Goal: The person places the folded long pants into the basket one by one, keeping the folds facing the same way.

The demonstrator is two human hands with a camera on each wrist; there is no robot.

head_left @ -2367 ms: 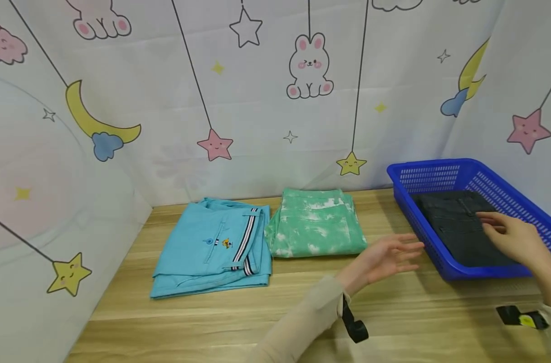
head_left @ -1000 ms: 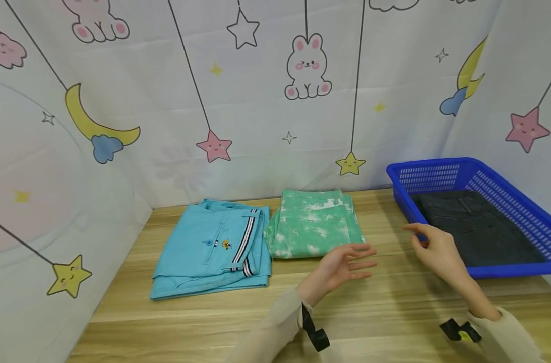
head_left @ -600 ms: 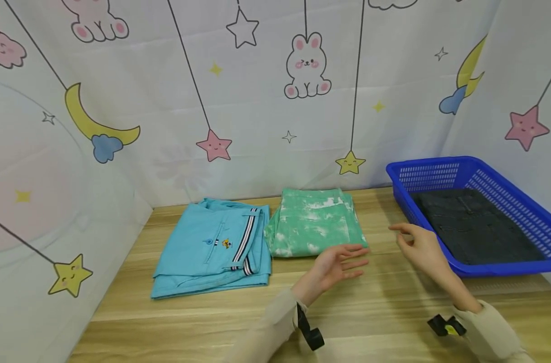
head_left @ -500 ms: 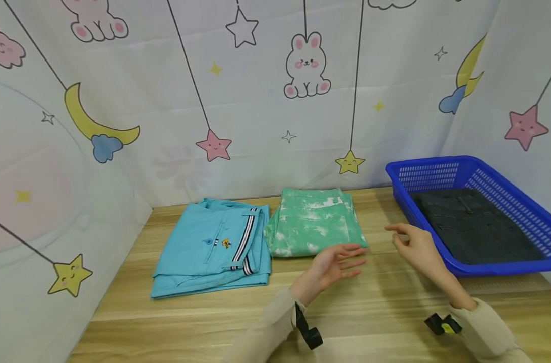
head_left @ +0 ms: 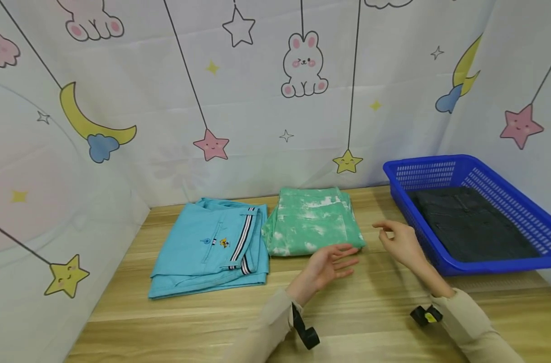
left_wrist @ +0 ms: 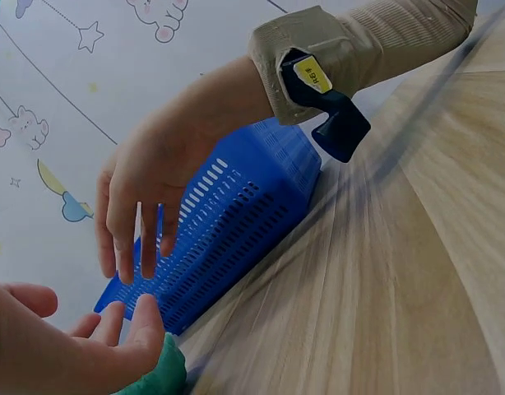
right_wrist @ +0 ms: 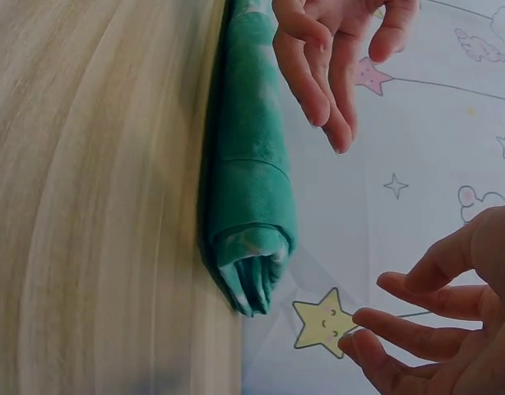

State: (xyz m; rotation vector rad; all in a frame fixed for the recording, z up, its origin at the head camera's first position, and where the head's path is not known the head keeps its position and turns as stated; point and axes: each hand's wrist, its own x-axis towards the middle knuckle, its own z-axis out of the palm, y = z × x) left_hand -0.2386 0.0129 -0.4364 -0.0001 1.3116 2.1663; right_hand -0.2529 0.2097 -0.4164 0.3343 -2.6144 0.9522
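Observation:
A folded green garment with white blotches (head_left: 313, 222) lies on the table. My left hand (head_left: 322, 267) hovers at its front right edge, fingers spread and holding nothing. To the right of the garment my right hand (head_left: 401, 244) hangs over the table with fingers loosely bent and nothing in them. Left of the green garment are folded light blue trousers (head_left: 202, 252) with a striped waistband and a small embroidered figure. In the right wrist view the green garment (right_wrist: 251, 164) shows its rolled, layered end, and both hands stand apart from it.
A blue plastic basket (head_left: 413, 212) stands at the right with a folded dark denim garment (head_left: 479, 227) inside. The wooden table (head_left: 202, 322) meets a white curtain (head_left: 257, 101) printed with rabbits, stars and moons at the back and sides.
My right hand has moved left from over the basket to above the table. My left hand has also shifted left, towards the green garment. The garments and basket stay where they were.

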